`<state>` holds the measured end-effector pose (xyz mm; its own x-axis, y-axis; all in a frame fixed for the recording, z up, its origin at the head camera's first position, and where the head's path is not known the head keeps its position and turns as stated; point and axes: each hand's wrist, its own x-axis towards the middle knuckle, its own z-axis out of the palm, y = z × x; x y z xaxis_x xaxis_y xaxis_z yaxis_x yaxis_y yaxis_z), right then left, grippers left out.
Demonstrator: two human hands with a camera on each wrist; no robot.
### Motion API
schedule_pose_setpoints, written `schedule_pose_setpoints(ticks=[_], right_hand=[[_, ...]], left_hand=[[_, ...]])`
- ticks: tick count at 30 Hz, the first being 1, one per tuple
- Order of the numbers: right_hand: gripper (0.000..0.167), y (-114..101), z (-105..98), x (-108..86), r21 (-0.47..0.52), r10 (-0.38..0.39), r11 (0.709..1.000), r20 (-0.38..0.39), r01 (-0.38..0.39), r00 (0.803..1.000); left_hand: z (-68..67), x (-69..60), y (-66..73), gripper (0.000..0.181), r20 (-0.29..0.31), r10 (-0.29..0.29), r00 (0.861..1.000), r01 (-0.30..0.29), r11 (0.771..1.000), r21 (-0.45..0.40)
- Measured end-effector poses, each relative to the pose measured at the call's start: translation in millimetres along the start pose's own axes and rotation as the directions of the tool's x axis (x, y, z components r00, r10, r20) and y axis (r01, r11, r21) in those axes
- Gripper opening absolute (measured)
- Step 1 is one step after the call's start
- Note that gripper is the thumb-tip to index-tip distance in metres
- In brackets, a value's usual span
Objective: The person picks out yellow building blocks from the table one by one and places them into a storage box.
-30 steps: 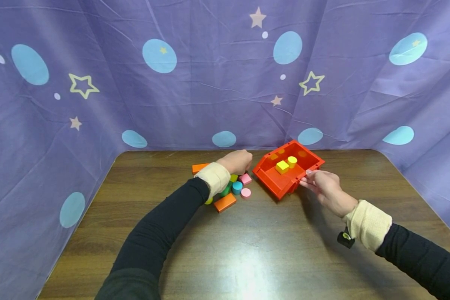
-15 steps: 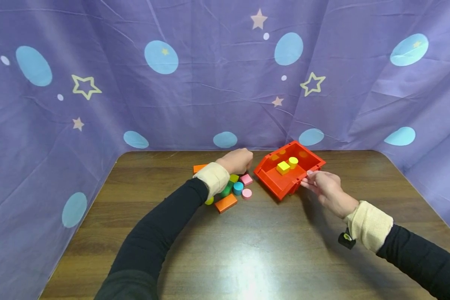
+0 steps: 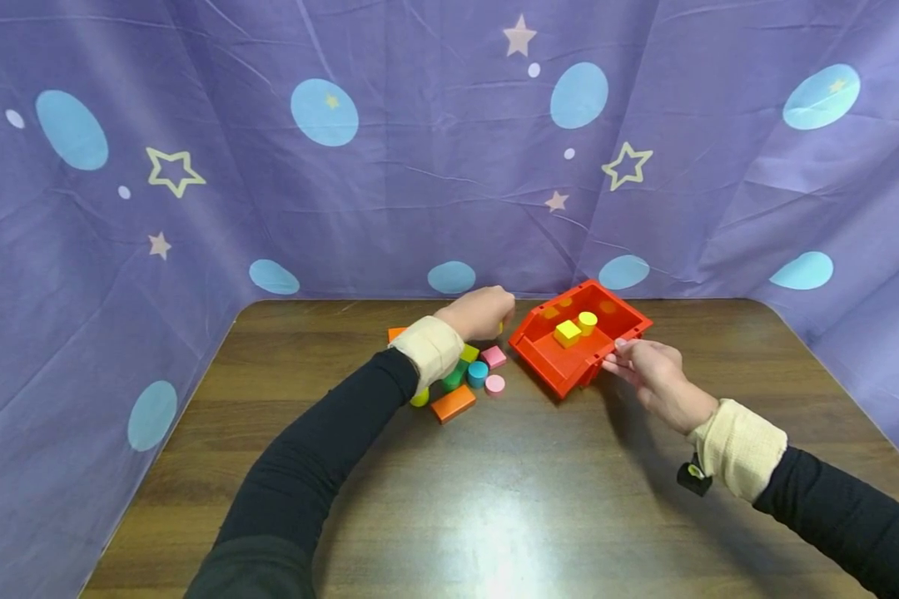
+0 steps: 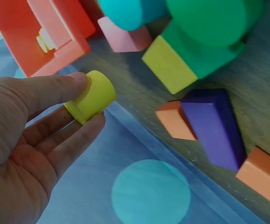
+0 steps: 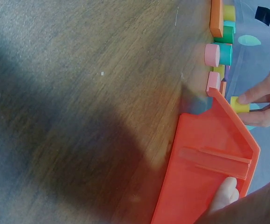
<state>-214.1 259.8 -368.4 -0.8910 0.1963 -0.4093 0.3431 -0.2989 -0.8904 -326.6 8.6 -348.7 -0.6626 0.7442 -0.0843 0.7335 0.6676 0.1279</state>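
My left hand (image 3: 481,313) pinches a yellow cylinder block (image 4: 95,93) between thumb and fingertips, raised above the table just left of a red bin (image 3: 558,368). In the head view only a sliver of that cylinder shows. At the bin's near right wall, my right hand (image 3: 655,374) grips the rim, thumb on top and fingers against the outside. Inside the bin lie a yellow cube (image 3: 567,334) and another yellow cylinder (image 3: 588,323). The right wrist view shows the bin's outer side, with part of my right hand (image 5: 224,196) at its rim.
Left of the bin lie loose blocks: a pink block (image 3: 494,357), a pink cylinder (image 3: 495,385), a blue cylinder (image 3: 477,374) and an orange block (image 3: 454,404). A purple block (image 4: 214,128) and more orange ones show in the left wrist view. A purple curtain (image 3: 389,216) hangs behind the table.
My left hand has lifted slightly and shifted right, and the yellow cylinder now shows at its fingertips. The right hand keeps its grip on the bin, which looks unmoved.
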Motion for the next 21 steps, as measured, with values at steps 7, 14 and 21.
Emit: schedule_pose_setpoints(ticks=[7,14,21], right_hand=[[0.012,0.5,-0.5,0.7,0.000,0.001,1.000,-0.001,-0.001,1.000],[0.009,0.3,-0.2,1.3,0.001,-0.017,1.000,-0.001,0.017,1.000],[0.011,0.5,-0.3,0.7,-0.011,-0.002,1.000,-0.005,0.002,1.000]], left_hand=[[-9.1,0.5,11.0,0.023,-0.017,0.022,1.000,-0.023,1.000,-0.006],[-22.9,0.4,18.4,0.019,-0.040,0.023,0.999,-0.026,0.997,-0.077],[-32.5,2.0,32.8,0.022,-0.031,0.019,0.999,-0.021,0.997,-0.074]])
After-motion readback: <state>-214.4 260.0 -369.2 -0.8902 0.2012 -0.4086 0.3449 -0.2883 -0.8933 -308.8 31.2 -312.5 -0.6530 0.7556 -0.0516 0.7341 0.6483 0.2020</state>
